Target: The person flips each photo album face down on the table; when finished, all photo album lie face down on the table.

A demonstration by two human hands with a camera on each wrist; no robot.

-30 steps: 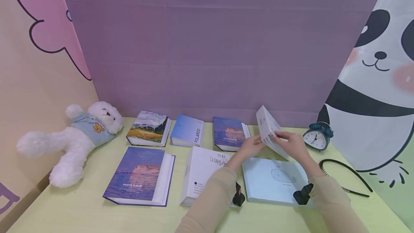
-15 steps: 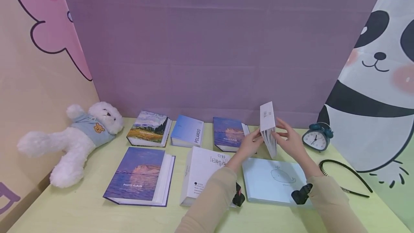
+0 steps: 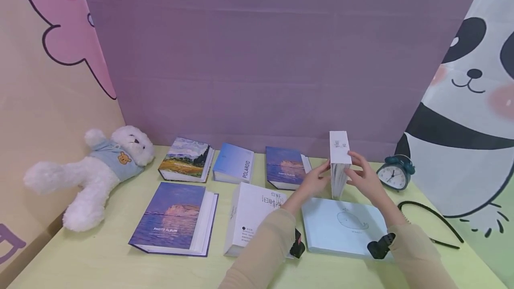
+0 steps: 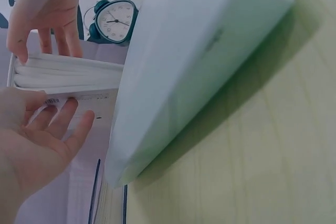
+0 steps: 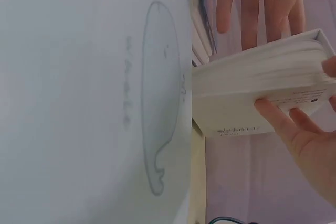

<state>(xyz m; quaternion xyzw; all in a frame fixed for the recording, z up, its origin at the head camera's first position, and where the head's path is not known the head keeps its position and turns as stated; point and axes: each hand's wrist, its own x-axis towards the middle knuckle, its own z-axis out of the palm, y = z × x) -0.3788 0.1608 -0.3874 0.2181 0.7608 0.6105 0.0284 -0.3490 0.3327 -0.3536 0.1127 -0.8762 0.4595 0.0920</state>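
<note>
A thick white photo album (image 3: 339, 148) stands on its narrow side between both hands, at the back right of the table in the head view. My left hand (image 3: 315, 182) holds its left side, and my right hand (image 3: 366, 181) holds the right side. In the left wrist view the left hand's fingers (image 4: 64, 116) lie against one cover. From the right wrist view, the right hand (image 5: 307, 148) touches the other cover, and the page edges (image 5: 262, 69) show. Below the hands lies a pale blue album (image 3: 333, 235) with a whale drawing.
Around lie a white album (image 3: 253, 211), two sea-picture albums (image 3: 170, 217), a landscape album (image 3: 184, 157) and a blue Polaroid album (image 3: 233, 162). An alarm clock (image 3: 393, 175) and a black headband (image 3: 437, 213) are right; a white plush toy (image 3: 104, 168) lies left.
The white album has turned from a slant to upright, its narrow printed spine now facing the head camera. It has shifted slightly right, with both hands still on it.
</note>
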